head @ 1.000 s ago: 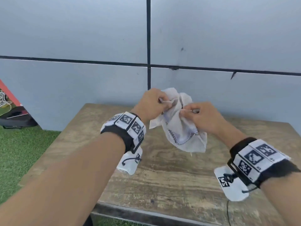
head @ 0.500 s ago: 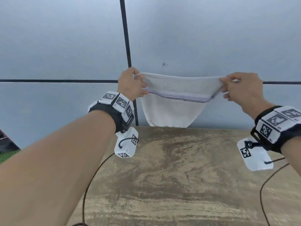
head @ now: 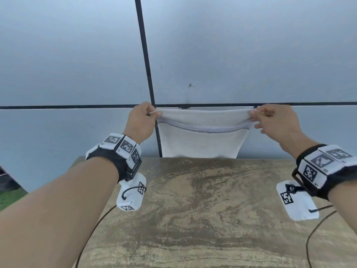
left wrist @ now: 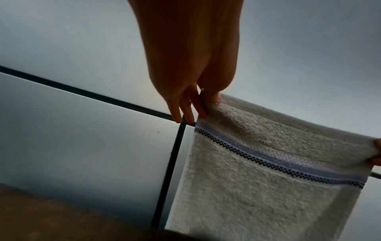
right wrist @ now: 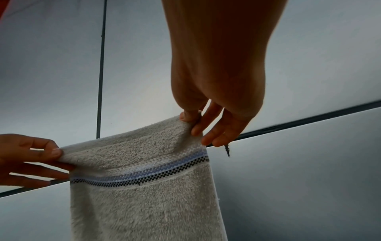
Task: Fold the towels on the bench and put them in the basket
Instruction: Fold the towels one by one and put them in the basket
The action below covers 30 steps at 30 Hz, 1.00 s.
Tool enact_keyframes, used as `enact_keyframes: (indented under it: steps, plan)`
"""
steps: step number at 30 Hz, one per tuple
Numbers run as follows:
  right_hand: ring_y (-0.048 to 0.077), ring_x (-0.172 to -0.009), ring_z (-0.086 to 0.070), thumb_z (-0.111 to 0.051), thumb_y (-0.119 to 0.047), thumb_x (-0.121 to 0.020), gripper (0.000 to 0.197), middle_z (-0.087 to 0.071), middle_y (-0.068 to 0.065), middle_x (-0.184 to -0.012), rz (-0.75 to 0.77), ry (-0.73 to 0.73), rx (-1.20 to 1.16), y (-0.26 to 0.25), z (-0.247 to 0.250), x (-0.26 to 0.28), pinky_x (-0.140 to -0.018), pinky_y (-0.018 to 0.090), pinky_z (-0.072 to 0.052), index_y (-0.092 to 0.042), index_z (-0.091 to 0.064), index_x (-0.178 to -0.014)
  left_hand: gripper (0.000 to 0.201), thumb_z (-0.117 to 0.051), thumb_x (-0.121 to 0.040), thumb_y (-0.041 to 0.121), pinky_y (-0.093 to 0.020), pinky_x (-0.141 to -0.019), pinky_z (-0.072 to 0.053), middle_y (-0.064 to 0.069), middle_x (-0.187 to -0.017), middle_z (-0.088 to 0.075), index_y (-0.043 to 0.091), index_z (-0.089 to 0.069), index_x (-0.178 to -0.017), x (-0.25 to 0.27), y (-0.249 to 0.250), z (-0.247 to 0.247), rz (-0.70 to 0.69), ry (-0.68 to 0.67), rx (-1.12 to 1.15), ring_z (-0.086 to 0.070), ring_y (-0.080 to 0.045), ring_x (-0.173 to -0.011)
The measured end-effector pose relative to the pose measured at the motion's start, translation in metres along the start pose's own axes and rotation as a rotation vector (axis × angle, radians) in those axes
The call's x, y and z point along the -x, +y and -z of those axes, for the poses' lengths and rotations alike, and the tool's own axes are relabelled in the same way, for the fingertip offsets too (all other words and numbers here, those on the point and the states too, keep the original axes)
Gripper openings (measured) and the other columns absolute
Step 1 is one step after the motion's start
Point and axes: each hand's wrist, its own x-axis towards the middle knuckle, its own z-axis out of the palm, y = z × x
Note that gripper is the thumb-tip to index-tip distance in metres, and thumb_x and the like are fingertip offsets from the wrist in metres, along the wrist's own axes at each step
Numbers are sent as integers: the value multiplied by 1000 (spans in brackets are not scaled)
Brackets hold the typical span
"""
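A small white towel [head: 202, 140] with a blue and black checked stripe hangs spread out above the far edge of the wooden bench [head: 202, 209]. My left hand [head: 142, 118] pinches its top left corner between thumb and forefinger. My right hand [head: 270, 118] pinches the top right corner the same way, its other fingers loose. The left wrist view shows the towel [left wrist: 268, 187] hanging below the left hand [left wrist: 206, 101]. In the right wrist view the towel [right wrist: 144, 203] is held taut between the right hand [right wrist: 191, 120] and the left hand [right wrist: 55, 153]. No basket is in view.
A grey panelled wall [head: 231, 55] with black seams rises right behind the bench. Green turf [head: 9, 198] shows at the far left. Thin black cables [head: 309, 244] trail from the wrist cameras over the bench top.
The towel was bunched between both hands a second ago; my hands rose and moved apart, stretching it flat. Since half a second ago the towel hangs a little straighter.
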Motion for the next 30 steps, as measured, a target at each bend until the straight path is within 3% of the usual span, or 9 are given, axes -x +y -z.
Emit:
enact_keyframes:
  steps: [4, 6, 12, 16, 20, 23, 26, 27, 30]
  plan:
    - [23, -79, -63, -71, -36, -91, 18, -73, 3, -86, 43, 0, 125, 10, -4, 21, -71, 31, -49, -20, -75, -84, 22, -61, -99, 27, -31, -71, -41, -10, -96, -68, 6, -63, -90, 22, -8, 8, 27, -3, -65, -57, -22, -84]
    - [21, -82, -64, -71, -35, -92, 18, -72, 0, -85, 52, -31, 161, 16, -3, 36, -73, 28, -44, -20, -75, -82, 21, -61, -98, 27, -30, -65, -39, -6, -91, -66, 9, -62, -87, 34, -11, 14, 43, -54, -65, -59, -23, -84]
    - [21, -75, -66, -71, -28, -92, 16, -72, 4, -78, 54, -134, 282, 29, 18, 88, -58, 20, -42, -18, -75, -81, 19, -61, -99, 23, -18, -47, -33, -3, -69, -57, 7, -60, -89, 82, -16, 35, 7, -266, -158, -43, -11, -52]
    - [14, -57, -53, -70, -19, -93, 15, -67, 7, -70, 81, -174, 323, 26, 29, 122, -52, 20, -37, -20, -71, -78, 17, -60, -99, 19, -13, -41, -31, -3, -65, -55, 8, -57, -86, 116, -18, 46, 1, -332, -172, -37, -4, -40]
    - [27, -71, -64, -70, -16, -93, 25, -71, 8, -73, 121, -173, 301, 25, 40, 151, -64, 32, -45, -31, -66, -73, 17, -58, -99, 18, -21, -47, -32, 5, -57, -49, 14, -55, -83, 146, -16, 60, 12, -380, -160, -36, -4, -40]
    - [19, -71, -61, -67, -17, -95, 26, -67, -2, -71, 134, -185, 265, 25, 51, 171, -66, 33, -43, -32, -62, -74, 16, -57, -100, 21, -23, -48, -33, 3, -60, -56, 12, -58, -87, 167, -11, 72, 16, -385, -144, -37, -2, -39]
    - [18, -59, -48, -60, -18, -99, 22, -57, -1, -64, 127, -221, 203, 25, 60, 190, -59, 34, -36, -26, -61, -78, 18, -56, -101, 23, -20, -50, -35, -8, -79, -70, 12, -61, -88, 187, -4, 80, 2, -353, -135, -44, -1, -46]
    - [18, -58, -45, -59, -18, -99, 21, -56, -1, -63, 123, -229, 190, 24, 63, 195, -58, 34, -35, -24, -61, -80, 18, -56, -101, 24, -22, -55, -39, -10, -84, -72, 12, -62, -89, 192, -2, 81, -7, -340, -131, -52, -7, -54]
    - [11, -55, -43, -56, -14, -101, 19, -58, 4, -66, 118, -255, 162, 20, 70, 211, -57, 32, -35, -18, -60, -83, 19, -56, -101, 26, -43, -77, -55, -14, -89, -74, 12, -65, -92, 209, -1, 86, 9, -334, -78, -68, -33, -82]
